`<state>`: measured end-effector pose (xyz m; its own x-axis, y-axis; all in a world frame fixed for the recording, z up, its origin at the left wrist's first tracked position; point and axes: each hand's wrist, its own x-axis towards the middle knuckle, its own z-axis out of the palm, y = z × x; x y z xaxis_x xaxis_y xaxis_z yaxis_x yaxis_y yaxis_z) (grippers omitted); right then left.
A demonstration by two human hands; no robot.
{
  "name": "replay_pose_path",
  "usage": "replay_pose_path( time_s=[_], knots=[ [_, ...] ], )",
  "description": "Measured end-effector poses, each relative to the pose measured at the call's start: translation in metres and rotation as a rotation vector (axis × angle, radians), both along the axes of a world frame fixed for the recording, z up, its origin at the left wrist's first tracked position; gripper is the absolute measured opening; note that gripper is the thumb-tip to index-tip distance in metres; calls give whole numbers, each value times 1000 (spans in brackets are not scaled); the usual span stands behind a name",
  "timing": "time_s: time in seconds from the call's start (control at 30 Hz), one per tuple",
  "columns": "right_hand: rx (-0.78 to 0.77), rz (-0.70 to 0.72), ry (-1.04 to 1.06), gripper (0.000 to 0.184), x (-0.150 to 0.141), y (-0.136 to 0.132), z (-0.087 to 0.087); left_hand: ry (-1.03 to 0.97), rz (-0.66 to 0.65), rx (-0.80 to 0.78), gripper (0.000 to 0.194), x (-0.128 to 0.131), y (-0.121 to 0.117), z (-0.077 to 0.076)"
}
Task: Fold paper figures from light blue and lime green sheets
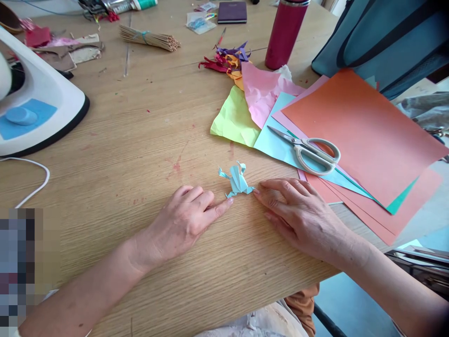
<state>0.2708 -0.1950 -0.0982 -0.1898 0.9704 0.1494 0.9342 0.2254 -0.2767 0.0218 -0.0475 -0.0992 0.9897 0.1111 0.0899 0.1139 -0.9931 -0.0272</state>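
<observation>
A small light blue paper frog (237,179) sits on the wooden table (140,131) near its front edge. My left hand (184,220) rests on the table just left of it, index finger stretched out with the tip at the frog's back end, other fingers loosely curled. My right hand (298,210) lies flat on the table to the frog's right, fingers extended, fingertips almost touching its rear leg. Neither hand holds anything.
White-handled scissors (310,150) lie on coloured paper sheets (358,131) at the right. Crumpled pink and yellow-green paper (245,107), folded paper figures (228,61), a red bottle (285,32), a stick bundle (150,40), a notebook (232,11) and an iron (31,107) with white cord surround.
</observation>
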Motion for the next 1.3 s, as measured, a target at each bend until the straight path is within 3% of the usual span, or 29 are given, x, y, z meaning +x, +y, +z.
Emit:
replay_pose_path(
  time_s=[0.4, 0.63, 0.87, 1.3],
  knots=[
    [26, -76, -45, 40, -9, -4, -4, 92, 138, 172, 52, 8, -29, 12],
    [33, -133, -123, 38, -22, -7, -4, 99, 74, 277, 39, 19, -40, 12],
    [26, -134, -70, 37, -22, -5, 0, 126, 67, 308, 22, 29, -46, 14],
    [23, -123, -110, 42, -16, -2, -3, 95, 310, 333, 46, 18, -52, 6]
  ],
)
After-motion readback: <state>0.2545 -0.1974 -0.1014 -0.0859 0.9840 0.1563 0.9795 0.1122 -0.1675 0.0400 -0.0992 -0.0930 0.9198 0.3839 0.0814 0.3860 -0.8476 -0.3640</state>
